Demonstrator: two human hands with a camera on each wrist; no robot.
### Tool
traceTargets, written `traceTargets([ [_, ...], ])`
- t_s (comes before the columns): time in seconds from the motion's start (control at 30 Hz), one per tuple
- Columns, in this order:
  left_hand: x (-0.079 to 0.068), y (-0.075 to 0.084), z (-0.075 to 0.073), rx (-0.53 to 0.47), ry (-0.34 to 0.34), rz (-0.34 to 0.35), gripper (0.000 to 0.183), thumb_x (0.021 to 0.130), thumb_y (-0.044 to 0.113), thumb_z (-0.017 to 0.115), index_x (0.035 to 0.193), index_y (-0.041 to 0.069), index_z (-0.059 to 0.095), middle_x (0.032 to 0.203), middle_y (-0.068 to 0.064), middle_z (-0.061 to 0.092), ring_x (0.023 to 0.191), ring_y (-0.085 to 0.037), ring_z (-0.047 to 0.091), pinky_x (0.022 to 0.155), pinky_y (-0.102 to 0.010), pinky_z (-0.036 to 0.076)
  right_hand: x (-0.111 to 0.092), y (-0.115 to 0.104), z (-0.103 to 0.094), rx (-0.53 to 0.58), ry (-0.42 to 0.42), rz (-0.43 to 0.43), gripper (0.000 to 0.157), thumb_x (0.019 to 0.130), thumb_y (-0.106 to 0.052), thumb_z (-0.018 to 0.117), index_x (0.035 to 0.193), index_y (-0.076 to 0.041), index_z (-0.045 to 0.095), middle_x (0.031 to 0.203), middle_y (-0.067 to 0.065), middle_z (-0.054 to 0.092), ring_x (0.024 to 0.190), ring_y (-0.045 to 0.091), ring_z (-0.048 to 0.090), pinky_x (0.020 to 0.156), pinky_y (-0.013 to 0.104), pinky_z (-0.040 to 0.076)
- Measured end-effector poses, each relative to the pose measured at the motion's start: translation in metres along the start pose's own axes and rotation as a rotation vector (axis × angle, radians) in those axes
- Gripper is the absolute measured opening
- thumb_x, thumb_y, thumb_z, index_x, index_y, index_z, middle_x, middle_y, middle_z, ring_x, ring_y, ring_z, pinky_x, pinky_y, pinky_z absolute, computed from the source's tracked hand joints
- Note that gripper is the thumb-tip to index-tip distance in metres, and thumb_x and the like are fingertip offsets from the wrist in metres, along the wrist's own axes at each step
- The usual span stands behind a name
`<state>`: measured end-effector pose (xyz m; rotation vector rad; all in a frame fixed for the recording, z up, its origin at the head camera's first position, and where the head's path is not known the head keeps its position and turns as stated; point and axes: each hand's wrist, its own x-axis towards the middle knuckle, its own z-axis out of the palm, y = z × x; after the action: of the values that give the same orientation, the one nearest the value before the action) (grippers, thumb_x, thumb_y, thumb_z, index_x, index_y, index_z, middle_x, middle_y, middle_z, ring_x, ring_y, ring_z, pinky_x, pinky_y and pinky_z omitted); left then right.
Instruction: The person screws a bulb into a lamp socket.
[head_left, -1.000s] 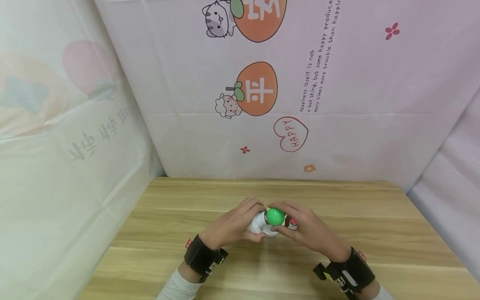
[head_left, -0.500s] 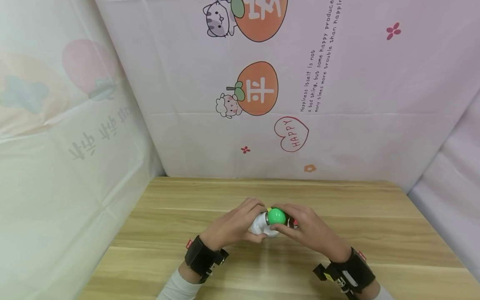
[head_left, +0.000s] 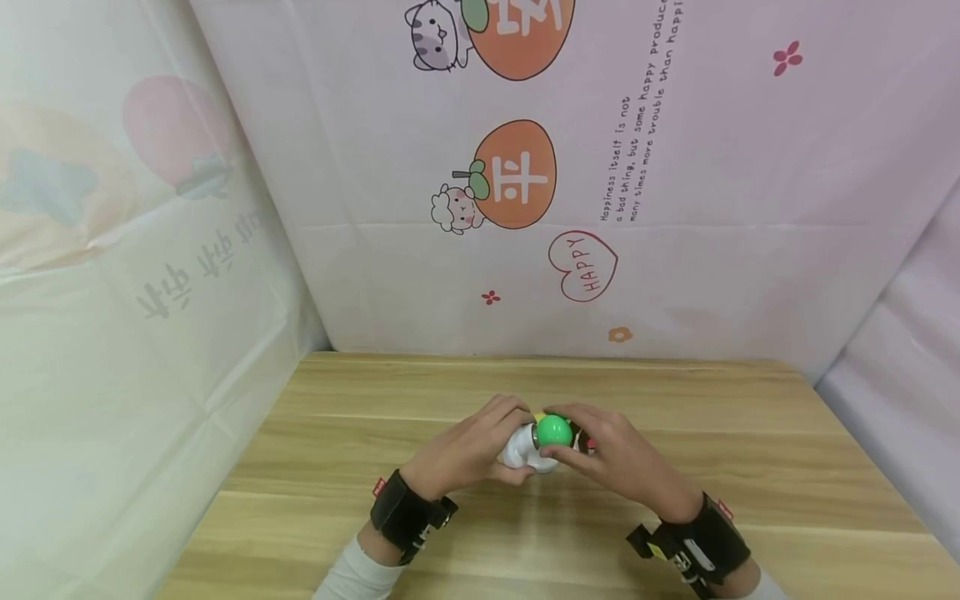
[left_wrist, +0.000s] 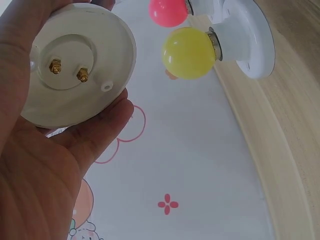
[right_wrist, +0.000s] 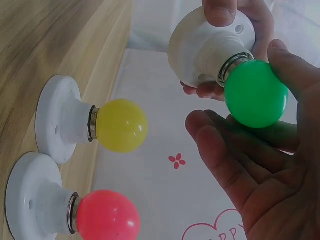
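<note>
My left hand (head_left: 468, 446) grips the round base of a white lamp holder (right_wrist: 192, 42), raised off the table and tilted so its bulb end faces my right hand. Two brass screws (left_wrist: 82, 75) show on the underside of the base in the left wrist view. A green light bulb (right_wrist: 256, 95) sits in the holder's socket, with a band of its metal base visible at the socket mouth. My right hand (head_left: 615, 454) holds the bulb between thumb and fingers; its other fingers are spread below the bulb.
Behind the hands, a yellow bulb (right_wrist: 121, 125) and a pinkish-red bulb (right_wrist: 107, 215) stand in their own white holders on the wooden table (head_left: 390, 392). Printed white cloth (head_left: 712, 275) hangs along the table's back edge. Both wrists carry black camera straps (head_left: 405, 512).
The green bulb and the right fingertips have shifted slightly to the right, and more of the bulb shows between the fingers. The left hand keeps its grip on the lamp holder.
</note>
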<state>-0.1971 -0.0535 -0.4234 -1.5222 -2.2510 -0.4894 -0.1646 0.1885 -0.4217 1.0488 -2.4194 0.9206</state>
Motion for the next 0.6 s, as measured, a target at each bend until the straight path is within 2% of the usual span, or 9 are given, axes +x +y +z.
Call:
traceTargets([
  [0.13,0.0003,0.0003,-0.0005,0.012,-0.006,-0.001,0.049,0.081,0.037,0.07,0.116,0.007,0.054,0.115,0.001,0.05,0.109,-0.009,0.043,0.088,-0.013,0.044,0.0005,-0.0014,-0.0011,-0.013,-0.004,0.024,0.056,0.086,-0.041,0.069,0.132,-0.016,0.05,0.109,-0.008,0.057,0.076,0.006,0.056,0.056,0.02,0.052],
  [0.23,0.0006,0.0007,-0.0007,0.01,-0.015,-0.006,0.049,0.081,0.038,0.07,0.115,0.007,0.054,0.116,0.001,0.049,0.11,-0.009,0.042,0.087,-0.013,0.044,0.0018,-0.0028,-0.0013,0.002,0.025,-0.006,0.052,0.084,-0.037,0.073,0.127,-0.017,0.052,0.115,-0.01,0.054,0.077,0.006,0.056,0.056,0.018,0.051],
  [0.37,0.0009,0.0011,-0.0009,-0.004,-0.028,-0.02,0.049,0.081,0.038,0.07,0.116,0.008,0.053,0.116,0.002,0.048,0.11,-0.007,0.041,0.086,-0.013,0.044,0.0036,-0.004,-0.0011,0.043,0.056,-0.09,0.043,0.08,-0.025,0.077,0.117,-0.017,0.058,0.117,-0.009,0.053,0.075,0.007,0.056,0.055,0.019,0.051],
  [0.6,0.0001,-0.0021,0.002,-0.045,-0.024,-0.039,0.049,0.08,0.037,0.071,0.116,0.009,0.053,0.116,0.004,0.048,0.108,-0.006,0.041,0.086,-0.013,0.044,0.003,-0.0035,-0.0019,0.048,0.029,-0.094,0.052,0.075,-0.021,0.081,0.121,-0.014,0.056,0.118,-0.008,0.053,0.087,0.005,0.056,0.065,0.023,0.054],
])
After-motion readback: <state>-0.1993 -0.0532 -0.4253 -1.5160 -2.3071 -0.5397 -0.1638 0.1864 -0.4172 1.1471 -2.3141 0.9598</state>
